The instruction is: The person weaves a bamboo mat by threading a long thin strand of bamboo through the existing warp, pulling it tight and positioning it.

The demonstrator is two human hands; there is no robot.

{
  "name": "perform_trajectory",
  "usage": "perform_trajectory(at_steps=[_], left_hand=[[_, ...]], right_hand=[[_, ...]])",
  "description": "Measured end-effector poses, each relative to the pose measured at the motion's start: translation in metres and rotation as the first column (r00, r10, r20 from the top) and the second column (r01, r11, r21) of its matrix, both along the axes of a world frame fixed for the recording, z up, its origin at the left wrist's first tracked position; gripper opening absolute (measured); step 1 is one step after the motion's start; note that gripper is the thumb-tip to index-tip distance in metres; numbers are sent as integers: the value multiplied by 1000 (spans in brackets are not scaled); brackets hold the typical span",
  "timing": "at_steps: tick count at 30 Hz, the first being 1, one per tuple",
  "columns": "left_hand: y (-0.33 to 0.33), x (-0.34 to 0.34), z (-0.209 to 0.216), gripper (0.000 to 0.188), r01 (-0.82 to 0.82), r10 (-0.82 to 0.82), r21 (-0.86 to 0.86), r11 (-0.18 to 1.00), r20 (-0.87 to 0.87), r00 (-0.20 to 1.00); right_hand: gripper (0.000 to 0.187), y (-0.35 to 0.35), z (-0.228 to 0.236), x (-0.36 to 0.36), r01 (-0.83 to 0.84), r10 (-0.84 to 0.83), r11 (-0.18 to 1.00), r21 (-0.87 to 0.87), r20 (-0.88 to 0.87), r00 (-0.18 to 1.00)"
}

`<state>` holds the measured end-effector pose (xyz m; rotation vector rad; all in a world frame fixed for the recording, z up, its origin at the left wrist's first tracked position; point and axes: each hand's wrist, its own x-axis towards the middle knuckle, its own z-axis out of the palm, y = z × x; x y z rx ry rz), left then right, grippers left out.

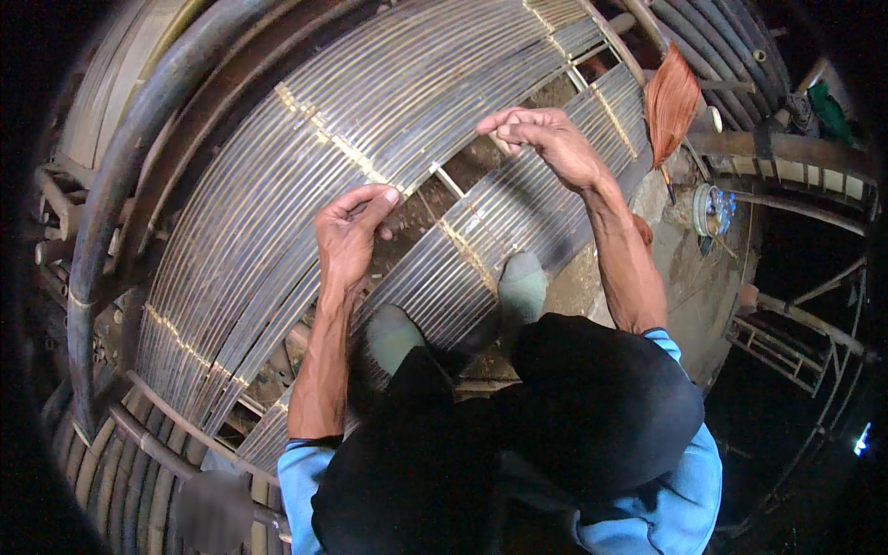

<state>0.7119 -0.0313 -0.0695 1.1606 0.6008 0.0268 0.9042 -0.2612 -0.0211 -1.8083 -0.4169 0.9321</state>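
A broad panel of thin slats (407,79), bound by pale woven lashing lines (324,129), spreads in front of me. A gap runs between it and a narrower slatted section (555,208), and a short pale crosspiece (448,180) bridges that gap. My left hand (351,231) is closed in a pinch, its thumb and forefinger at the panel's near edge, where a lashing line ends. Over the gap, farther right, my right hand (550,143) is closed with fingertips pressed together. Whatever either pinch holds is too fine to make out.
My socked feet (521,282) rest on the narrower section. An orange-brown bundle of fibres (671,102) hangs at the right, above a glass jar (712,211) with blue bits. Curved poles (129,157) stand at the left; more poles (721,46) lie at the upper right.
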Motion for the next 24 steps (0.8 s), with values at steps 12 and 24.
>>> perform_trajectory(at_steps=[12,24], left_hand=[[13,15,26,19,-122,160,-250,960,137,978],[15,41,47,9,174,30,-454,874,407,913]], right_hand=[[22,79,50,-37,-59,74,971,232,-57,996],[14,140,85,-12,-160,65,926,343,273,960]])
